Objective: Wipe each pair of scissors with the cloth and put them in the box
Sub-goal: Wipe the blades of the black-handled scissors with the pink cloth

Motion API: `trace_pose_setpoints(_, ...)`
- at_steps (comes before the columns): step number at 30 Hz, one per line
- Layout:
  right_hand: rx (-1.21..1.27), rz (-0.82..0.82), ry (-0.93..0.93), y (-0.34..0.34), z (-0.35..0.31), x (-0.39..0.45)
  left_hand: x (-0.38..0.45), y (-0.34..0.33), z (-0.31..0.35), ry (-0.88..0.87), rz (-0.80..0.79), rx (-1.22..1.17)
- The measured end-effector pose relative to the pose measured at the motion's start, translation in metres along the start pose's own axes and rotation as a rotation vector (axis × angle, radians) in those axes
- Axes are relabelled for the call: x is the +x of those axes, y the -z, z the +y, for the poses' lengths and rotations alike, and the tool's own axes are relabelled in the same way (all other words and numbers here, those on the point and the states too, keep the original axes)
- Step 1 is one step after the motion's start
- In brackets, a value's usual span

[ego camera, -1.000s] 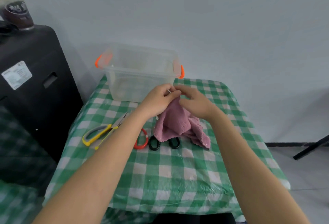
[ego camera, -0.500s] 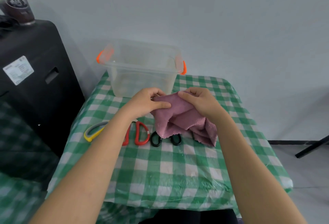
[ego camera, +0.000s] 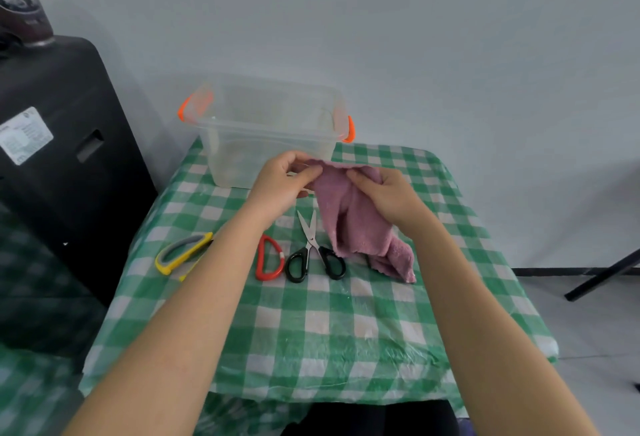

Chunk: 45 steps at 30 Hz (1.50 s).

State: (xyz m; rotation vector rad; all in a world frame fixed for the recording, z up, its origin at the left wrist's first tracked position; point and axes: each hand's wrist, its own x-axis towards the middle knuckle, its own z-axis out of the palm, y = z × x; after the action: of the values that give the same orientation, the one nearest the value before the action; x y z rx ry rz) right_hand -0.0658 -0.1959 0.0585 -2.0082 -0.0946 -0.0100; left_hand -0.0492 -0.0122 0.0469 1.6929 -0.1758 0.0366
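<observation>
A pink cloth (ego camera: 349, 221) hangs from both hands above the table, its lower corner resting on the tablecloth. My left hand (ego camera: 277, 186) pinches its top left edge and my right hand (ego camera: 384, 193) grips its top right part. Black-handled scissors (ego camera: 313, 252) lie on the table just left of the cloth, blades pointing away from me. A red scissor handle (ego camera: 268, 259) shows beside my left forearm, its blades hidden. Yellow-and-grey scissors (ego camera: 181, 255) lie further left. A clear plastic box (ego camera: 270, 134) with orange latches stands behind my hands.
The table carries a green-and-white checked cover (ego camera: 311, 331). A black cabinet (ego camera: 62, 158) stands close on the left with a dark jar (ego camera: 22, 16) on top. A black bar (ego camera: 602, 276) crosses the floor at the right.
Both hands have spread the cloth wider and lifted it slightly. The black scissors' blades, covered by the cloth earlier, now show.
</observation>
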Motion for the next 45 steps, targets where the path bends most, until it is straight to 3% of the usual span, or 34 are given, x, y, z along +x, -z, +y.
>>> trace_pose_setpoints(3,-0.223,0.113,0.038,0.003,0.004,0.009,0.001,0.004,-0.009,0.026,-0.004,0.143)
trace_pose_setpoints(6,-0.546,0.376,0.121,0.009,-0.007,0.016,0.005,0.006,-0.016,0.041,-0.023,0.279)
trace_pose_setpoints(8,-0.7,0.623,0.275,0.015,-0.021,0.015,0.007,0.006,-0.021,0.066,-0.044,0.354)
trace_pose_setpoints(10,-0.779,0.733,0.479,0.014,-0.024,0.014,0.007,0.005,-0.025,0.102,-0.088,0.468)
trace_pose_setpoints(11,-0.833,0.697,0.543,0.01,-0.023,0.013,0.007,0.006,-0.027,0.121,-0.113,0.519)
trace_pose_setpoints(13,-0.937,0.382,0.495,-0.002,-0.008,0.012,0.004,0.006,-0.032,0.15,-0.149,0.598)
trace_pose_setpoints(15,-0.979,-0.019,0.219,-0.014,0.013,0.01,0.002,0.007,-0.037,0.166,-0.171,0.664)
trace_pose_setpoints(16,-0.944,-0.121,0.115,-0.019,0.024,0.009,0.001,0.008,-0.04,0.172,-0.181,0.699)
trace_pose_setpoints(21,-0.61,-0.132,0.025,-0.028,0.046,-0.003,-0.009,0.012,-0.041,0.188,-0.234,0.819)
trace_pose_setpoints(27,-0.721,-0.431,-0.07,-0.029,0.045,-0.011,-0.016,0.014,-0.043,0.208,-0.375,0.889)
trace_pose_setpoints(33,-0.89,-0.417,-0.001,-0.04,0.04,-0.012,-0.019,0.013,-0.047,0.217,-0.369,0.908)
trace_pose_setpoints(45,-0.409,-0.072,0.133,-0.013,0.049,-0.018,-0.02,0.003,-0.034,0.232,-0.357,0.618)
